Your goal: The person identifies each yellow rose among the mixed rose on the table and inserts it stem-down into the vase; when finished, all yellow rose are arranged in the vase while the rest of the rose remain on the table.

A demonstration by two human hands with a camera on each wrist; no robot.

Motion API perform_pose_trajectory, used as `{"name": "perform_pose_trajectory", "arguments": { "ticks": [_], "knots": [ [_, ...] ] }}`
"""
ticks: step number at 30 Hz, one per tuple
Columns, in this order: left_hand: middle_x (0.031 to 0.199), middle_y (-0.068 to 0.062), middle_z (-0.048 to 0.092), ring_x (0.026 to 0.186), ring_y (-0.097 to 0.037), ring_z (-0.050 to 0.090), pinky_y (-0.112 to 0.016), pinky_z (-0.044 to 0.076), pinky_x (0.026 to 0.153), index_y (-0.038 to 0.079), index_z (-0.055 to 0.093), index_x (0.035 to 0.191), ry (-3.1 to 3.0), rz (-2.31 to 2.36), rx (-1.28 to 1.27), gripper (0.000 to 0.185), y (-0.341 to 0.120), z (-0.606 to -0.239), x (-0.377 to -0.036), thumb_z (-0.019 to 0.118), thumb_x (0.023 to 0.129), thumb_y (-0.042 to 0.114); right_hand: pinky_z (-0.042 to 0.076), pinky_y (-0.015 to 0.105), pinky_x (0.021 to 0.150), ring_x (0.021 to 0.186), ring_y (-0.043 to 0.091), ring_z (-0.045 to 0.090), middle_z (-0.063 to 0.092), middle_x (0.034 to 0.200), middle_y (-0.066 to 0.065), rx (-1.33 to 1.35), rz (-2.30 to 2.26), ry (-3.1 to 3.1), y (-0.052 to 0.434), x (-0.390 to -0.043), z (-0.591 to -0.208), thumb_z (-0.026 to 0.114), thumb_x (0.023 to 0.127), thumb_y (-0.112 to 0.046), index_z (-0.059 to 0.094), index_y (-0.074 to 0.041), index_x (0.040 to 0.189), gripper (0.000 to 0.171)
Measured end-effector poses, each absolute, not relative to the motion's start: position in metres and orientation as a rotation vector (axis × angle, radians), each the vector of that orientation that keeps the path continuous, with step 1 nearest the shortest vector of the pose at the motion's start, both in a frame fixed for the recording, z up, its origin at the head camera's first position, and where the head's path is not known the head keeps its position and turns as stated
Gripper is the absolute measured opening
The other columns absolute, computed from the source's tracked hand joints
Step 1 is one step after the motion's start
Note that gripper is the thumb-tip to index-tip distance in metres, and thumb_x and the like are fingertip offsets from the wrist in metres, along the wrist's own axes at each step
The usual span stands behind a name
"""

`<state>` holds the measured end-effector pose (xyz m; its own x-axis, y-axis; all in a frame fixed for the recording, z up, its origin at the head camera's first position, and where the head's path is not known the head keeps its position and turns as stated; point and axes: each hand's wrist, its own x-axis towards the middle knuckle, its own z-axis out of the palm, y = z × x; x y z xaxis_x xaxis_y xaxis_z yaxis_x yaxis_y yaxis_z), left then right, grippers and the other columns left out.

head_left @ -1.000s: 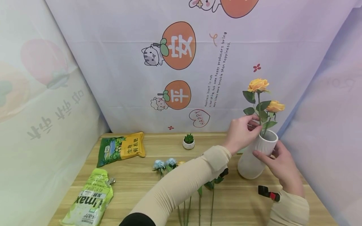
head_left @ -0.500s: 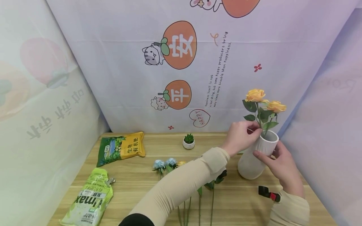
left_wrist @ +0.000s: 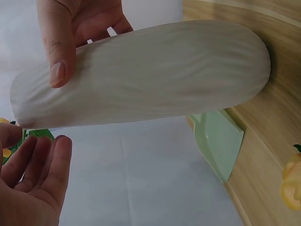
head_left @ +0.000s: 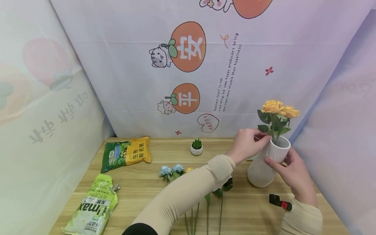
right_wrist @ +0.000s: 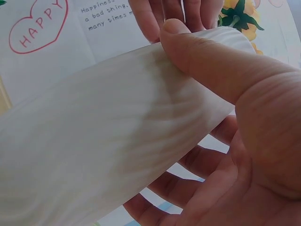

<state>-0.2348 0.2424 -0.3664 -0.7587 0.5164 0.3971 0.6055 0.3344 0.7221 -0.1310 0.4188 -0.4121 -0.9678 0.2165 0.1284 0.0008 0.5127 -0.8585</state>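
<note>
Two yellow roses (head_left: 272, 107) with green leaves stand with their stems in the mouth of a tall white ribbed vase (head_left: 264, 166). At the rim, my left hand (head_left: 248, 143) pinches a rose stem between thumb and fingers; the left wrist view shows its fingers (left_wrist: 61, 160) right beside the vase mouth. My right hand (head_left: 296, 176) grips the upper part of the vase from the right, thumb (right_wrist: 202, 56) across the front and fingers behind. The vase leans slightly to the right in the head view. The lower stems are hidden inside it.
Blue roses (head_left: 171, 169) and other stems lie mid-table, partly under my left sleeve. A small potted succulent (head_left: 196, 147) stands behind them. A yellow-green fertilizer bag (head_left: 126, 155) and a lime-green pouch (head_left: 92, 209) lie left. A pale green tray-like piece (left_wrist: 218, 141) sits behind the vase.
The higher yellow rose has sunk lower into the vase, its bloom now level with and close against the other. My left hand has moved slightly down with it; the right hand still holds the vase.
</note>
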Motion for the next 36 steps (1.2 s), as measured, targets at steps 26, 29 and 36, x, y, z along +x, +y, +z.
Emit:
{"name": "perform_pose_trajectory", "arguments": {
  "ticks": [26, 29, 36],
  "knots": [
    [0.105, 0.012, 0.079, 0.081, 0.012, 0.063, -0.006, 0.052, 0.073, 0.018, 0.084, 0.116, -2.472, -1.442, -1.104, 0.025, 0.224, -0.386, -0.240, 0.068, 0.108, 0.036, 0.056, 0.042, 0.104, 0.138, 0.035, 0.050, 0.043, 0.162, 0.024, -0.202, 1.384, -2.554, 0.416, -0.129, -0.410, 0.080, 0.101, -0.035, 0.029, -0.010, 0.168, 0.088],
    [0.106, 0.012, 0.080, 0.082, 0.011, 0.064, -0.006, 0.052, 0.073, 0.017, 0.083, 0.117, -2.483, -1.463, -1.098, 0.026, 0.219, -0.388, -0.240, 0.068, 0.108, 0.037, 0.047, 0.071, 0.108, 0.143, 0.046, 0.045, 0.040, 0.165, 0.026, -0.212, 1.422, -2.548, 0.415, -0.129, -0.410, 0.079, 0.101, -0.036, 0.026, -0.008, 0.169, 0.091],
    [0.110, 0.010, 0.079, 0.086, 0.008, 0.065, -0.009, 0.054, 0.074, 0.017, 0.082, 0.120, -2.483, -1.584, -1.090, 0.028, 0.204, -0.398, -0.245, 0.069, 0.108, 0.039, 0.043, 0.076, 0.108, 0.145, 0.050, 0.044, 0.038, 0.166, 0.027, -0.216, 1.417, -2.560, 0.417, -0.131, -0.412, 0.078, 0.101, -0.037, 0.023, -0.007, 0.170, 0.093]
  ]
}}
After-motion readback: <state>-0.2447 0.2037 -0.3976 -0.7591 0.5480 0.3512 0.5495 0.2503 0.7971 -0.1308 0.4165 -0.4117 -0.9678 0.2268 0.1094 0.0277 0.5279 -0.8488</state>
